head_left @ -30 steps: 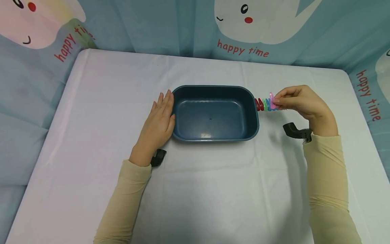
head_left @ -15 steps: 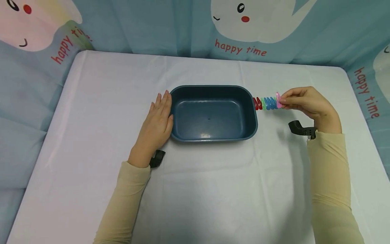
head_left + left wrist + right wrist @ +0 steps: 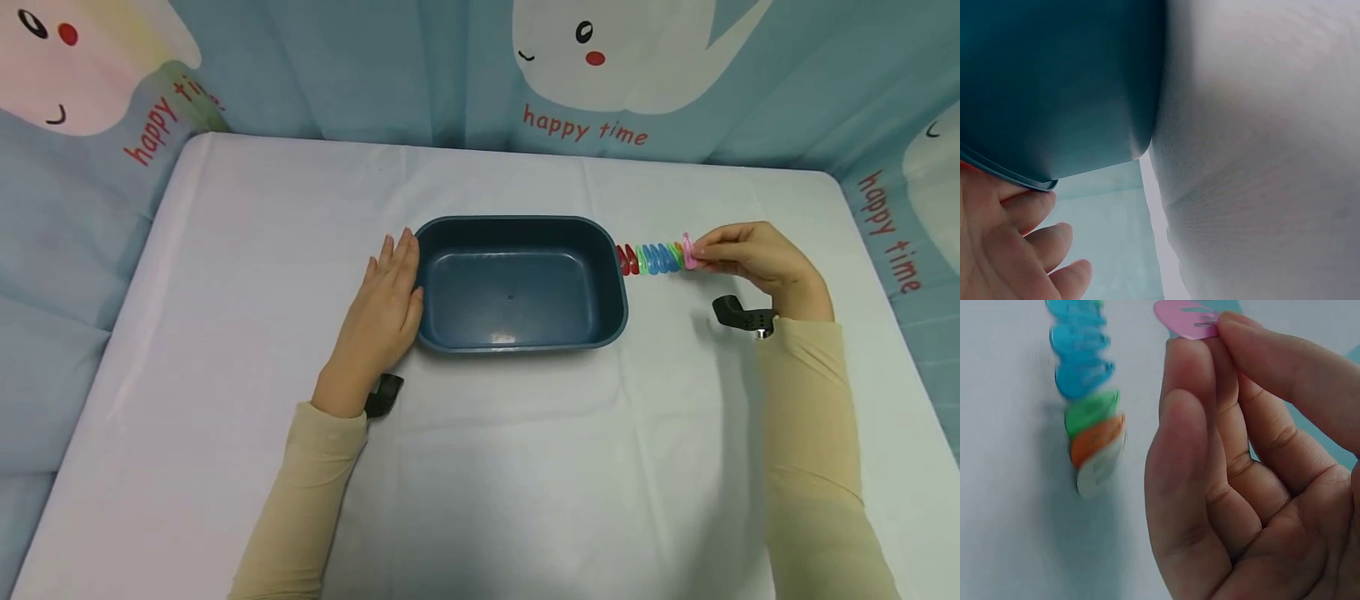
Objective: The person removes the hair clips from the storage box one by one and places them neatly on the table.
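Observation:
A pink snap hair clip (image 3: 1186, 320) is pinched between thumb and fingertips of my right hand (image 3: 763, 260). Below it in the head view runs a row of snap hair clips (image 3: 654, 259), red, green, blue and orange, reaching from the basin's right side. The right wrist view shows the near end of that row, where a white clip (image 3: 1100, 467) lies against an orange clip (image 3: 1094, 439). My left hand (image 3: 377, 308) lies with straight fingers along the left side of a dark blue plastic basin (image 3: 517, 346); in the left wrist view its fingertips are at the rim (image 3: 1007, 175).
A white cloth covers the table (image 3: 517, 467). Behind it hangs a light blue curtain (image 3: 360, 67) with cartoon prints. Black wrist cameras sit at both wrists, the right camera (image 3: 742, 317) hanging over the table.
My right hand has moved a little to the right with the pink clip, uncovering more of the row's right end. My left hand stays at the basin; the head view has shifted slightly.

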Available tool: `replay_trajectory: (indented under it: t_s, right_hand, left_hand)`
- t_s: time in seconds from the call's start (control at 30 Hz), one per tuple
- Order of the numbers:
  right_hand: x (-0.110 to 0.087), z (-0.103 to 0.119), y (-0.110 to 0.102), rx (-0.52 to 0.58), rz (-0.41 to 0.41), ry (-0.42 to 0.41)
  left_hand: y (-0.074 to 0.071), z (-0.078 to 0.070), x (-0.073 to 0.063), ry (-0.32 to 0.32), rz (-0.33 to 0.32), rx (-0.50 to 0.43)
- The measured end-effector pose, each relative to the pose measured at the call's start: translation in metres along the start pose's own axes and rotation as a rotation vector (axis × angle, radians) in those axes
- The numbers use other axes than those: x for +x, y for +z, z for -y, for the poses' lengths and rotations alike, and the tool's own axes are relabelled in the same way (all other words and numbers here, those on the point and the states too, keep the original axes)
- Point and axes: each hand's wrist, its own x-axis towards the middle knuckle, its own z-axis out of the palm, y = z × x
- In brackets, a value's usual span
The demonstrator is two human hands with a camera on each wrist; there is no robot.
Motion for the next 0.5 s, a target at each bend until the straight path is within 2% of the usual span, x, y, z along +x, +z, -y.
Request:
replay_trajectory:
  t_s: [0.17,0.33,0.5]
  right_hand:
    - [0.005,-0.003,-0.01,-0.069,-0.035,0.057]
    - [0.014,-0.004,-0.014,-0.173,-0.028,0.139]
    - [0.017,-0.007,-0.017,-0.187,-0.032,0.182]
  left_hand:
    - [-0.001,0.001,-0.001,-0.003,0.011,-0.003]
    - [-0.002,0.001,-0.001,-0.013,0.017,-0.009]
    - [0.0,0.001,-0.001,-0.014,0.017,-0.01]
